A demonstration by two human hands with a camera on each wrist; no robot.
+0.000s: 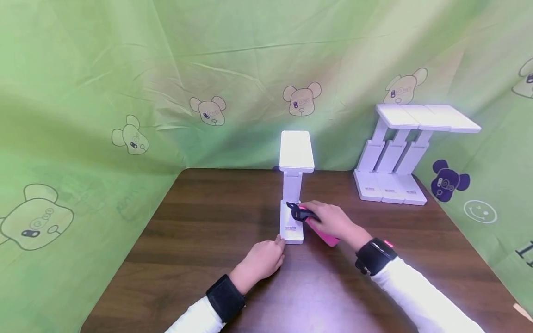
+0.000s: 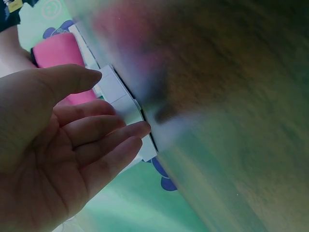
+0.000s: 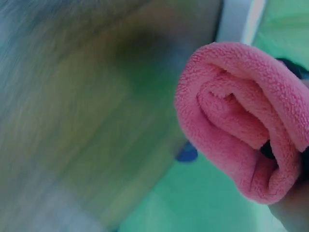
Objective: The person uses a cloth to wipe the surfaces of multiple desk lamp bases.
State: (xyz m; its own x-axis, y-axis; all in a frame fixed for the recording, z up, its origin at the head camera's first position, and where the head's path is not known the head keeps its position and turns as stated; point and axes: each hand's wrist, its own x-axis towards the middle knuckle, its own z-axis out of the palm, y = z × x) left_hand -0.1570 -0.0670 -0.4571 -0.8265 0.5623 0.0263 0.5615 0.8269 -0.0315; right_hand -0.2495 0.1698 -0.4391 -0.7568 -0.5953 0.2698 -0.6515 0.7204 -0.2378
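Note:
A white desk lamp [image 1: 293,185] stands upright on the brown table, its flat panel on top. My left hand [image 1: 261,258] rests by the front left corner of the lamp's base, fingertips at its edge. The left wrist view shows that hand's fingers [image 2: 104,140] loosely bent, holding nothing. My right hand [image 1: 331,219] grips a rolled pink towel [image 3: 241,121] beside the base. A black curved piece [image 1: 301,212] sticks out from the same grip over the base; its kind cannot be told.
Three more white lamps [image 1: 391,180] stand side by side at the back right of the table [image 1: 208,222]. A green curtain [image 1: 233,55] with bear-head prints hangs behind and on both sides.

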